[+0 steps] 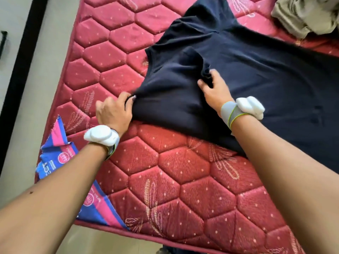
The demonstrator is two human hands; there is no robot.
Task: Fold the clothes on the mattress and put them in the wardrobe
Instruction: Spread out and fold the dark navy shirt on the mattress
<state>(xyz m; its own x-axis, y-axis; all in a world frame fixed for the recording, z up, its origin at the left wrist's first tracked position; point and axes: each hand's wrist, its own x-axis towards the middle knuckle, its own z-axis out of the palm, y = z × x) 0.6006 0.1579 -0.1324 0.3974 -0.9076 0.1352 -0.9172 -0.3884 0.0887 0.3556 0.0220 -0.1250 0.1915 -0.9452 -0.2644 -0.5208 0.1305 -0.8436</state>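
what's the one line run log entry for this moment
stage: folding | left hand: grips navy t-shirt edge | right hand: pinches bunched sleeve | surface: red mattress | beige garment unfolded

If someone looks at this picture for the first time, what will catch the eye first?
First, the dark navy shirt spread over the red quilted mattress, filling the upper right. Next, both hands on it: the left hand grips the shirt's near edge, and the right hand pinches a bunched fold at its middle. A crumpled beige garment lies in the far right corner.
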